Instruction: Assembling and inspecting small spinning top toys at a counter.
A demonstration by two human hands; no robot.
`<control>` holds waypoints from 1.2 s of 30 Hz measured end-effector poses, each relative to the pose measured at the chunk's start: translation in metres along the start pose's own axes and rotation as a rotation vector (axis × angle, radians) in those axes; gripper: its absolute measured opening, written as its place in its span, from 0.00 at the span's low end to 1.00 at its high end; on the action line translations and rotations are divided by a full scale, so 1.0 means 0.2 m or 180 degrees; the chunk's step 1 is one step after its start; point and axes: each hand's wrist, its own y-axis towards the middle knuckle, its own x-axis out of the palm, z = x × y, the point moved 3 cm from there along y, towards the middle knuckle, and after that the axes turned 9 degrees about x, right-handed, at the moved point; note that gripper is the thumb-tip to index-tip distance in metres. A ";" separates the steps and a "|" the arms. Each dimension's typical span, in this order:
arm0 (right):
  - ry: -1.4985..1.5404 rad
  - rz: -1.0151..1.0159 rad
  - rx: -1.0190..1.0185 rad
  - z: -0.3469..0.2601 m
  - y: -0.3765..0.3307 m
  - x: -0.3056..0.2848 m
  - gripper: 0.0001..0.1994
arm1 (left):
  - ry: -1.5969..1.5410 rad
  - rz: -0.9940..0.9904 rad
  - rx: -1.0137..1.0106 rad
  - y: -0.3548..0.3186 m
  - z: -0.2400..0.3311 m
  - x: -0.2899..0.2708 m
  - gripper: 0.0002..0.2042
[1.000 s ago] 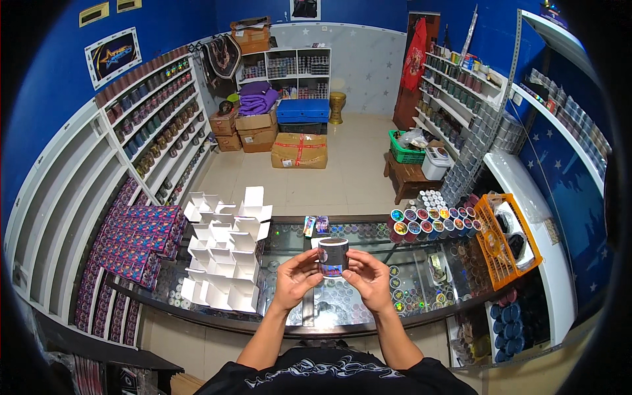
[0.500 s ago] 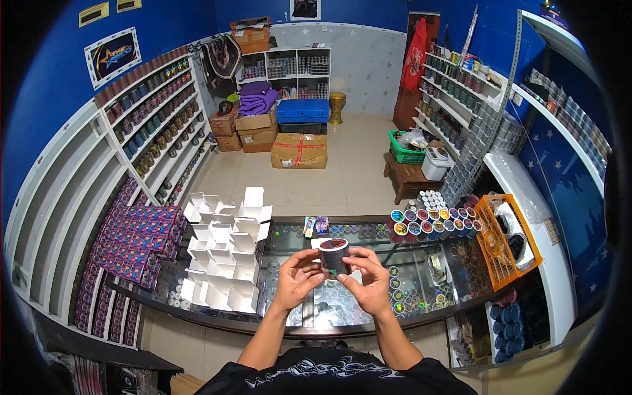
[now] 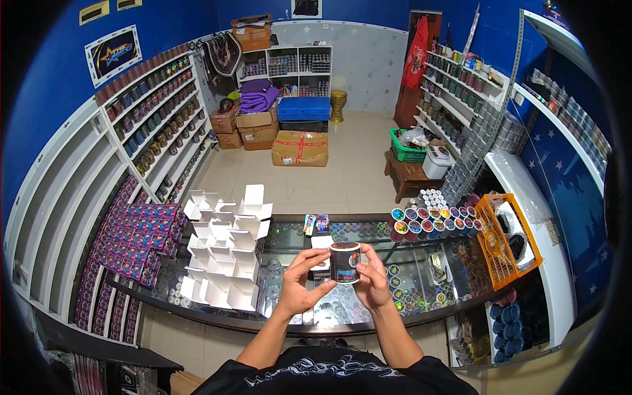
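Holding a small dark jar upright between both hands above the glass tabletop, the left hand pinches its side with closed fingers, the right hand cupping the other side. White boxes stand left; an orange basket holds dark items.

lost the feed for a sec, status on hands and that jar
Left hand and right hand both grip the small dark jar, held above the glass counter. Open white boxes left; nothing blocking.
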 end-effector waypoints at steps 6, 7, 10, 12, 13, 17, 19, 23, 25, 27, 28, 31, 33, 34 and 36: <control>-0.0203 0.0152 0.0001 0.02 0.02 -0.03 0.18 | 0.0491 -0.0088 0.0215 0.01 0.01 -0.01 0.26; -0.0204 0.0154 0.0001 0.01 0.02 -0.04 0.18 | 0.0706 -0.0096 0.0289 0.01 0.02 -0.01 0.27; -0.0110 -0.0091 0.0264 0.04 0.03 -0.07 0.19 | 0.0898 0.0072 0.0410 0.03 0.09 0.03 0.26; 0.0045 -0.0137 0.0154 0.05 0.03 -0.07 0.20 | 0.0899 0.0128 0.0494 0.04 0.09 0.04 0.26; 0.0044 -0.0130 0.0149 0.06 0.03 -0.08 0.20 | 0.1051 0.0091 0.0606 0.04 0.10 0.05 0.26; 0.0126 -0.0116 0.0251 0.05 0.03 -0.05 0.20 | 0.1225 0.0009 0.0757 0.05 0.10 0.05 0.26; 0.0055 -0.0066 0.0224 0.04 0.03 -0.04 0.19 | 0.1237 -0.0008 0.0801 0.05 0.10 0.04 0.26; -0.0031 0.0024 0.0257 0.00 0.02 -0.03 0.16 | 0.0915 -0.0100 0.0592 0.05 0.06 -0.02 0.22; -0.0544 0.0209 -0.0123 -0.03 0.00 -0.05 0.17 | 0.0663 -0.0245 0.0476 0.05 0.02 -0.04 0.20; -0.0568 0.0219 -0.0299 -0.03 0.01 -0.01 0.19 | 0.0473 -0.0302 0.0415 0.02 -0.03 -0.06 0.20; -0.0616 0.0204 -0.0455 -0.04 0.01 0.01 0.19 | 0.0187 -0.0262 0.0211 0.01 -0.06 -0.07 0.20; -0.0779 0.0224 -0.0769 -0.02 0.01 -0.01 0.20 | -0.0402 -0.0140 -0.0064 -0.01 -0.09 -0.07 0.21; -0.1216 0.0356 -0.0917 -0.02 0.02 -0.01 0.18 | -0.0705 -0.0061 -0.0135 -0.01 -0.10 -0.06 0.22; -0.1069 0.0400 -0.0729 -0.04 0.01 0.01 0.15 | -0.1044 0.0029 -0.0281 -0.01 -0.11 -0.06 0.22; -0.1041 0.0493 -0.0613 -0.02 0.02 -0.05 0.14 | -0.1411 0.0116 -0.0424 -0.01 -0.12 -0.06 0.22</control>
